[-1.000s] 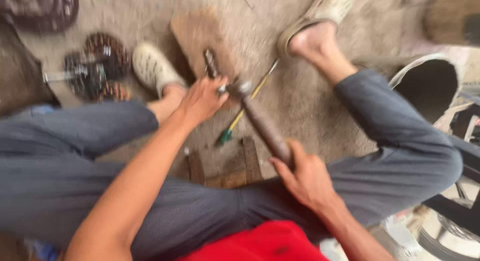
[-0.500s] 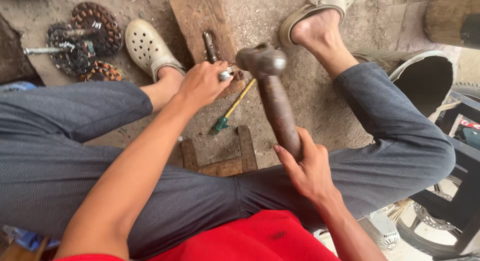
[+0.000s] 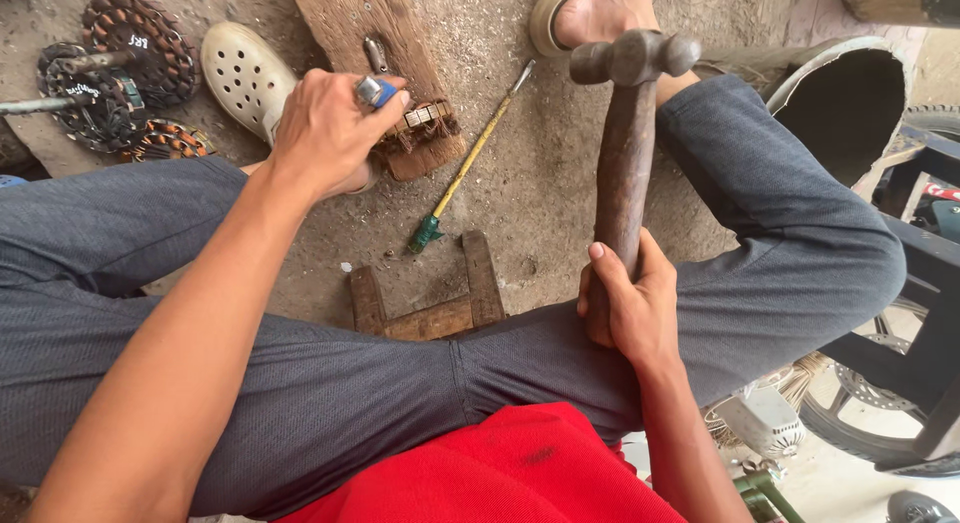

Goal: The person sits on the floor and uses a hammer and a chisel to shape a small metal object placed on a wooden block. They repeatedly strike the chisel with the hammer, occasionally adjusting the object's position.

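the right hand (image 3: 630, 303) is wrapped tight around the lower end of a hammer's (image 3: 625, 153) wooden handle, holding it upright so the dark metal head stands level with the sandalled foot (image 3: 600, 8) at the top of the view. half a second ago the head hung lower and nearer the plank; a second ago it lay right down by the left hand, so it has come up and away to the right since then.

the left hand (image 3: 325, 133) is closed over a small metal tool with a blue end (image 3: 376, 91), pressing it against a copper-wound part (image 3: 420, 128) that sits on the near end of a wooden plank (image 3: 370, 43) on the floor. this hand has barely shifted across the earlier frames, though the camera now looks closer and steadier.

a yellow-shafted screwdriver with a green handle (image 3: 470, 163) lies on the dirt floor (image 3: 540, 193) between the plank and the hammer, apart from both hands, where it lay before. a small wooden stool frame (image 3: 430, 298) shows just beyond the grey trousers (image 3: 330, 383). a cream perforated clog (image 3: 245, 78) sits beside the left wrist, and wound stator plates (image 3: 120, 73) lie at the upper left.
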